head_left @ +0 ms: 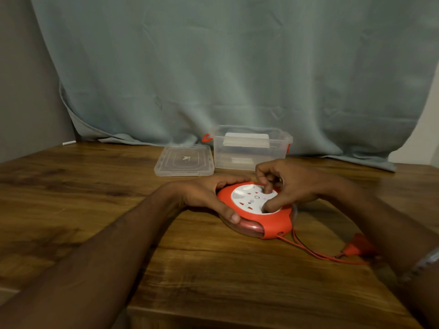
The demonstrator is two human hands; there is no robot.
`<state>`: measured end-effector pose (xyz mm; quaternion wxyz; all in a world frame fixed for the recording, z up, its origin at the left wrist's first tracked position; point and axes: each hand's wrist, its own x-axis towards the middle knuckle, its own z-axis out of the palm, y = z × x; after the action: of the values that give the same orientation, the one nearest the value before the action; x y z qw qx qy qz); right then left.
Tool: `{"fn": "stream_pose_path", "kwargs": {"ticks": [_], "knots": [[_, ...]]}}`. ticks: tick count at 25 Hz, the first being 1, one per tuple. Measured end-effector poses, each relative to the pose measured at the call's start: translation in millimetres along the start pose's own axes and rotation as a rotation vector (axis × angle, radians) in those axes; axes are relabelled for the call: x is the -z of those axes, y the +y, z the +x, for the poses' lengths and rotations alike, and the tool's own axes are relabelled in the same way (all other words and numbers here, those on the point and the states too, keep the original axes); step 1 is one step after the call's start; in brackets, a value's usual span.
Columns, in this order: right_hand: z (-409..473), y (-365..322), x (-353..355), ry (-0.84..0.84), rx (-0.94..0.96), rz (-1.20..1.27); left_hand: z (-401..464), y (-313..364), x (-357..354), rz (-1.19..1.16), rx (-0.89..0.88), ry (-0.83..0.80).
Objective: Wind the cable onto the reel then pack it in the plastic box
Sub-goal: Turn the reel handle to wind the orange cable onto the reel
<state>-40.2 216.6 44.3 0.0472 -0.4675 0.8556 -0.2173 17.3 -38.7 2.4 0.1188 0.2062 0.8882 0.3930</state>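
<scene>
The right hand (288,184) covers the far right part of the reel (255,211), hiding its white face there. The plug (358,248) at the cable (313,251) end is blurred, its prongs impossible to make out. Both forearms run out of the bottom edge. The markings on the lid (184,160) are too small to read.

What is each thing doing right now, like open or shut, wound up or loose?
Box: open, lid off, upright.
Lid: flat on the table, left of the box.
Reel: on the table, held.
Cable: partly out, loose on the table.
Plug: lying on the table.
Left hand: grips the reel's rim.
Right hand: fingers curled on the reel's white dial.
</scene>
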Motion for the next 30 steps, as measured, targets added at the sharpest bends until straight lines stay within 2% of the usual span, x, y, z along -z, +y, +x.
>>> {"fn": "stream_pose_path", "kwargs": {"ticks": [8, 17, 21, 24, 28, 30], "knots": [[2.9, -11.1, -7.7, 0.061, -0.001, -0.172, 1.0, 1.1, -0.8, 0.001, 0.007, 0.027], [14.0, -12.1, -19.2, 0.164, 0.056, -0.185, 2.1, 2.0, -3.7, -0.071, -0.061, 0.031], [4.6, -3.9, 2.1, 0.055, 0.082, 0.012, 2.8, -1.0, -3.3, -0.078, -0.036, 0.035], [-2.0, 3.9, 11.5, -0.064, 0.023, -0.012, 0.9, 1.5, -3.2, -0.053, 0.005, 0.051], [-0.9, 8.5, 10.3, -0.084, 0.014, 0.103, -2.4, 7.2, -3.8, -0.045, -0.002, 0.043], [-1.3, 7.7, 10.3, -0.055, -0.014, 0.084, -3.1, 8.2, -3.7, -0.03, 0.004, 0.051]]}}
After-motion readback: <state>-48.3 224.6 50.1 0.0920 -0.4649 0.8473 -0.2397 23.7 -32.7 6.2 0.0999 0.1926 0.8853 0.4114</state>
